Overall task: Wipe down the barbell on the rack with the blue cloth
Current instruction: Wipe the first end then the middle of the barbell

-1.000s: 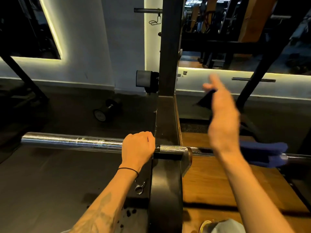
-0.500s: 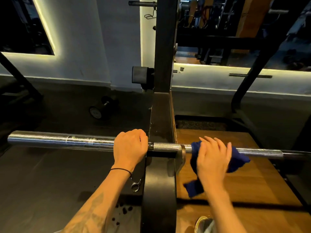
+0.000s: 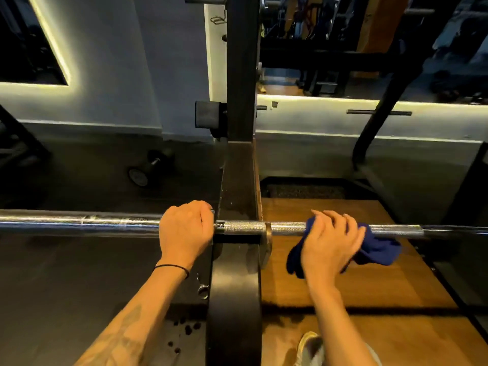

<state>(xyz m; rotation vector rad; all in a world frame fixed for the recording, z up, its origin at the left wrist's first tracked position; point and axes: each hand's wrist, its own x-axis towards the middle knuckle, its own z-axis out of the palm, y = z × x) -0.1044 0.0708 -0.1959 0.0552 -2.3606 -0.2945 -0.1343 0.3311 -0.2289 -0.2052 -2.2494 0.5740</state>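
Head view: right hand (image 3: 330,241) clutches the crumpled blue cloth (image 3: 380,249) around the knurled steel barbell (image 3: 243,228); left hand (image 3: 184,228) grips the sleeve — a loose cloth fold could snag at the black rack upright (image 3: 237,286).

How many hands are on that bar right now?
2. The left hand grips the barbell left of the rack upright; the right hand presses the blue cloth on it, right.

Rack (image 3: 239,180) carries barbell (image 3: 79,224) (level).
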